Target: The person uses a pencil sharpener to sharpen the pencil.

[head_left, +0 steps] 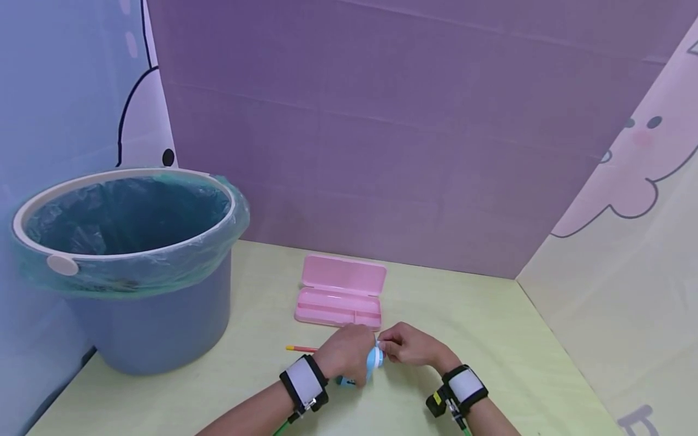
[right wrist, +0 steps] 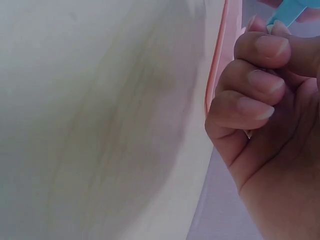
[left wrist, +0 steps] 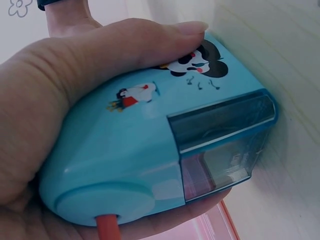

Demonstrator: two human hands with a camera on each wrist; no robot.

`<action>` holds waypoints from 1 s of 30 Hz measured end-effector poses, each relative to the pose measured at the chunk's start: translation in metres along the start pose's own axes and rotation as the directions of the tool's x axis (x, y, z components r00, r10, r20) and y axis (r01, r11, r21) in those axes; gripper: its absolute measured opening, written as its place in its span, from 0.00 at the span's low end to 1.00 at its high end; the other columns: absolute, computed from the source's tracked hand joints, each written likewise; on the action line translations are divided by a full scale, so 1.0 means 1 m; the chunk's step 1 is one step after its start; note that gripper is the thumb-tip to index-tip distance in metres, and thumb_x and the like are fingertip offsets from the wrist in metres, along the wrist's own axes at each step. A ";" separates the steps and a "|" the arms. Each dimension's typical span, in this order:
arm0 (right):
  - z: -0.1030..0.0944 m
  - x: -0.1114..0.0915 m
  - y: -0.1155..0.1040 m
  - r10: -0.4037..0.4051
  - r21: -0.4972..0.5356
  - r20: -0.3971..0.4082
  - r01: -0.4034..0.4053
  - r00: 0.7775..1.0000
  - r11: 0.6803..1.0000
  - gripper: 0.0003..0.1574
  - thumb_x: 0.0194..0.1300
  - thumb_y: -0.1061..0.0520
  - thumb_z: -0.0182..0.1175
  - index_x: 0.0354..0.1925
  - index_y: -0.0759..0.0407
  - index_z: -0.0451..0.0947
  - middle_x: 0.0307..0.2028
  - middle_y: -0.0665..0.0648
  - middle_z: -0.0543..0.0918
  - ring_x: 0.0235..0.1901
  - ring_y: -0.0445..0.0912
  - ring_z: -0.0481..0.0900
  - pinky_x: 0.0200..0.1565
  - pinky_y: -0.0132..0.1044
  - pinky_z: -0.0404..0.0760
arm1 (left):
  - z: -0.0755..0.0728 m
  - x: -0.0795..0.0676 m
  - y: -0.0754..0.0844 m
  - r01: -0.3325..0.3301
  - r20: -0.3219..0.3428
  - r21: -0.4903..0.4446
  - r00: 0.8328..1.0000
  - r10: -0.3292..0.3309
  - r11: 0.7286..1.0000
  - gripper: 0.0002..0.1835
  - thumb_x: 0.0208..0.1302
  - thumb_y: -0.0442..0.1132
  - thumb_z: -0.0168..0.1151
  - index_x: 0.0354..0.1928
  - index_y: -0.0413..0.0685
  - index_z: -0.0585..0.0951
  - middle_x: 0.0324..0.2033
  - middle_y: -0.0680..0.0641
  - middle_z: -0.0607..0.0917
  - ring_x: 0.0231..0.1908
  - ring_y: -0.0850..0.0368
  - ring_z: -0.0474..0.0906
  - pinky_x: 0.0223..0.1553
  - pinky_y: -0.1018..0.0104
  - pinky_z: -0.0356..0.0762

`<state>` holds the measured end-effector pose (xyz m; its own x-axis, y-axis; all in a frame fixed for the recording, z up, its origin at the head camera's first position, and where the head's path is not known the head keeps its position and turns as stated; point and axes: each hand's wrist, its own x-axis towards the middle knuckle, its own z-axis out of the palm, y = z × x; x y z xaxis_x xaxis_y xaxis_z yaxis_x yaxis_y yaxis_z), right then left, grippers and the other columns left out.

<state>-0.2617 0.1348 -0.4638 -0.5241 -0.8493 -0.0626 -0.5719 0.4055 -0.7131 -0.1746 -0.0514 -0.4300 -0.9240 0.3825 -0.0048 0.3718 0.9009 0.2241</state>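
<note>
My left hand [head_left: 345,353] grips a light blue pencil sharpener [left wrist: 135,120] printed with small cartoon figures, its thumb laid along the top. A dark see-through shavings drawer [left wrist: 225,150] forms one end of it. Into its round nose goes a red-orange pencil [left wrist: 108,227], whose yellow-tipped end sticks out left of the hand in the head view. On the sharpener's other side, my right hand [head_left: 410,345] has curled fingers and pinches a small light blue part [right wrist: 287,11], seemingly the crank. Those fingertips partly hide it.
Just behind the hands, an open pink pencil case [head_left: 343,274] lies on the pale yellow table [head_left: 262,303]. At the left stands a blue bin [head_left: 163,339] with a green plastic liner. A purple panel [head_left: 382,151] rises along the back, with printed walls on both sides.
</note>
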 end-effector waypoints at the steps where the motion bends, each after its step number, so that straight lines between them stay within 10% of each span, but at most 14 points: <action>1: 0.000 0.000 0.000 0.005 -0.004 0.001 -0.005 1.000 1.000 0.16 0.74 0.61 0.50 0.29 0.67 0.77 0.16 0.43 0.66 0.17 0.35 0.61 0.26 0.28 0.63 | 0.000 0.000 0.000 -0.001 -0.003 0.003 1.000 0.001 1.000 0.23 0.30 0.42 0.83 0.25 0.50 0.75 0.21 0.56 0.74 0.22 0.61 0.70 0.23 0.71 0.69; 30: 0.019 -0.009 0.002 -0.075 -0.127 0.040 0.080 0.996 0.989 0.14 0.70 0.63 0.52 0.28 0.59 0.80 0.18 0.37 0.69 0.15 0.30 0.61 0.21 0.23 0.59 | 0.001 -0.001 -0.001 -0.030 -0.025 0.032 0.999 0.031 0.999 0.21 0.30 0.44 0.82 0.20 0.51 0.75 0.18 0.57 0.73 0.20 0.62 0.69 0.22 0.72 0.66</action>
<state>-0.2463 0.1368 -0.4774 -0.4543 -0.8901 -0.0365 -0.6874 0.3763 -0.6212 -0.1743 -0.0524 -0.4316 -0.9139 0.4051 0.0264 0.4023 0.8950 0.1929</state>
